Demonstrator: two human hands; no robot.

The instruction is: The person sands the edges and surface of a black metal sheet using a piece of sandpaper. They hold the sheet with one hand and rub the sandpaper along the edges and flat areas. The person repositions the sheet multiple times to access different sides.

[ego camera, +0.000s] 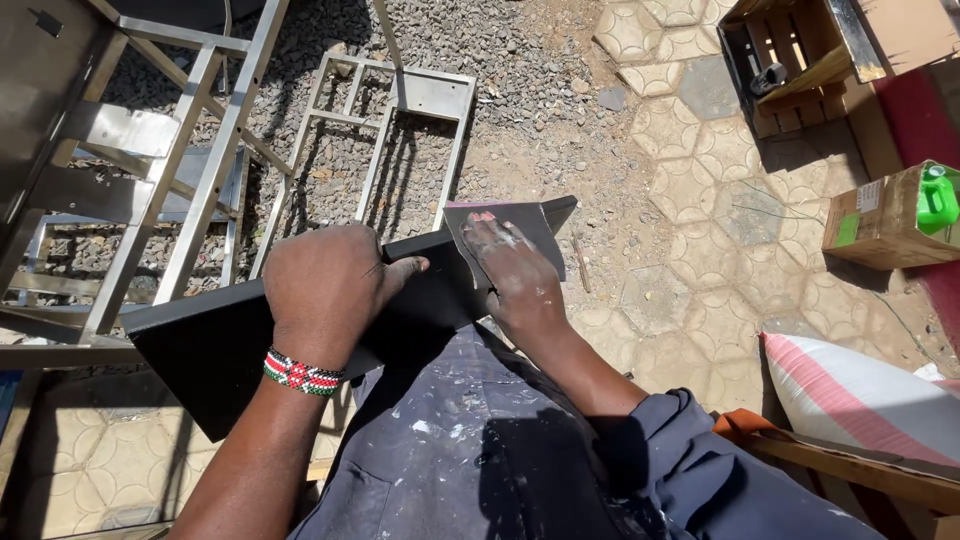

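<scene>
One black metal panel (220, 345) lies across the person's lap at centre frame, its surface an even matte black, so the sanding looks well along, though how much remains cannot be told. The right hand (515, 270) presses flat, fingers extended, on one sheet of sandpaper (530, 225) at the panel's upper right end; the left hand (325, 290) grips the panel's upper edge. Two steel frames (380, 140) lie on gravel at upper left, one cardboard box (880, 215) at right.

The left hand (325, 285) grips a black angled panel (215, 345) across the lap. The right hand (515, 275) presses a grey sanding sheet (540, 225) flat onto it.
</scene>
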